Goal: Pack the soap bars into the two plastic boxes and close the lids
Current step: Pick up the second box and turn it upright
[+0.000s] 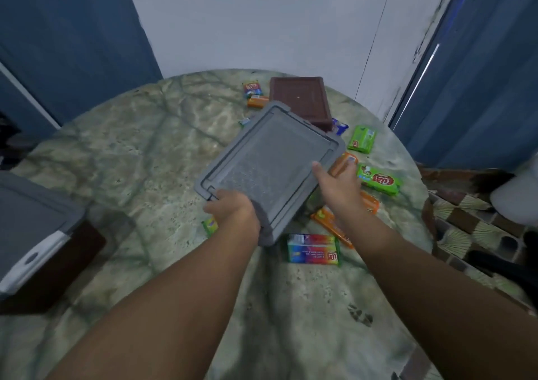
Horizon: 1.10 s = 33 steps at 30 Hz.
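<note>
Two bare forearms rise from the lower frame toward the centre, no sleeves, watch or rings showing, ending in the left hand [233, 209] and right hand [339, 186].

Tilted grey lidded box [270, 164] above scattered wrapped soap bars [313, 248]; brown box [300, 100] behind.

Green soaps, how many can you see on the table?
3 whole green soap bars: one far right, one beside the right hand, and a small one left of the grey box. The box may hide more.
</note>
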Each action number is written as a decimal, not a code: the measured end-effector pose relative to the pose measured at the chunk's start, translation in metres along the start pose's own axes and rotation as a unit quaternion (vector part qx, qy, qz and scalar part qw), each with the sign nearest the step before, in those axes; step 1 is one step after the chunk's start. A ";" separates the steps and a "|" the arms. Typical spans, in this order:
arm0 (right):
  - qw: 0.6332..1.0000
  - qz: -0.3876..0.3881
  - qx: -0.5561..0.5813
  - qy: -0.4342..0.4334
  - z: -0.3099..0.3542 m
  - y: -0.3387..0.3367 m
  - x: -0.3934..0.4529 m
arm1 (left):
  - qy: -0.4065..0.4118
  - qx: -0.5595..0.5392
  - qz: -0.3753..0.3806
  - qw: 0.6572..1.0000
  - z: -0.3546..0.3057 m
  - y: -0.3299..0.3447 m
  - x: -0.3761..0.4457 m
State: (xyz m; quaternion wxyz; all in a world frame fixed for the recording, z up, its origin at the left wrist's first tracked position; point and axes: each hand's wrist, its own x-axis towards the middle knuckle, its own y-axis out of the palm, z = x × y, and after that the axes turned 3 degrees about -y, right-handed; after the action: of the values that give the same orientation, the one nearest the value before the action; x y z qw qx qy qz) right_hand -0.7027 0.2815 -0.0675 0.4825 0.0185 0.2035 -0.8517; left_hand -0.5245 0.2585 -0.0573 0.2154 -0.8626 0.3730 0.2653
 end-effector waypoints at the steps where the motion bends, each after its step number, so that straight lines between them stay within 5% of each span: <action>1: 0.999 -0.020 -0.042 -0.010 0.006 -0.003 -0.007 | 0.042 0.010 0.005 0.999 -0.003 -0.014 0.006; 4: 0.988 -0.048 -0.141 -0.049 0.009 -0.005 -0.023 | 0.158 0.113 0.032 0.980 -0.006 -0.064 0.036; 9: 0.987 0.115 -0.102 -0.037 -0.017 0.041 -0.068 | 0.271 0.217 0.051 0.936 -0.004 -0.144 0.075; 18: 0.987 0.100 -0.124 -0.011 -0.076 0.126 -0.178 | 0.269 0.335 0.137 0.893 0.024 -0.267 0.118; 24: 0.940 0.149 -0.300 -0.057 -0.086 0.135 -0.204 | 0.237 0.414 0.119 0.871 0.032 -0.308 0.150; 29: 0.870 0.189 -0.447 -0.089 -0.084 0.144 -0.212 | 0.242 0.592 0.043 0.768 0.027 -0.326 0.167; 33: 0.872 0.191 -0.442 -0.090 -0.083 0.141 -0.210 | 0.228 0.610 0.022 0.759 0.037 -0.321 0.167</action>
State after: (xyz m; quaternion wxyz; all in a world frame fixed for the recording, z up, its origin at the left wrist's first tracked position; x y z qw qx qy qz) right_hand -0.4870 0.4191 -0.1419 0.6101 -0.2349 0.5066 -0.5621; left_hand -0.1955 0.3928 -0.1336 0.5985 -0.5755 0.5130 -0.2178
